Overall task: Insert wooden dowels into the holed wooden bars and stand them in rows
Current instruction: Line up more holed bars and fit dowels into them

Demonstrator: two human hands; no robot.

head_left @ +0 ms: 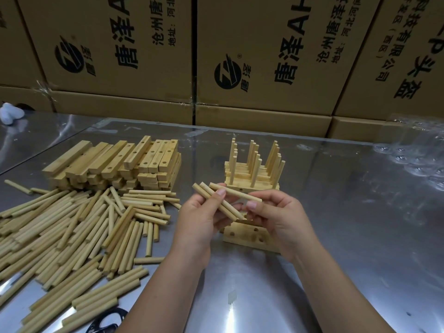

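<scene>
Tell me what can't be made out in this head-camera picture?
Head view:
- Holed bars: the left hand and right hand cover the far part, so empty holes cannot be counted.
- Black handles: cut off by the bottom edge; perhaps scissors.
- White object: cut by the left edge, blurred.
- Rear standing dowels: hidden behind front ones.

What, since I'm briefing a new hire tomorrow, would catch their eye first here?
At centre, the left hand and right hand hold three dowels above a holed bar. A big heap of loose dowels sprawls on the left of the table, with stacked bars behind it. Beyond the hands, finished bars stand with their dowels upright.
</scene>
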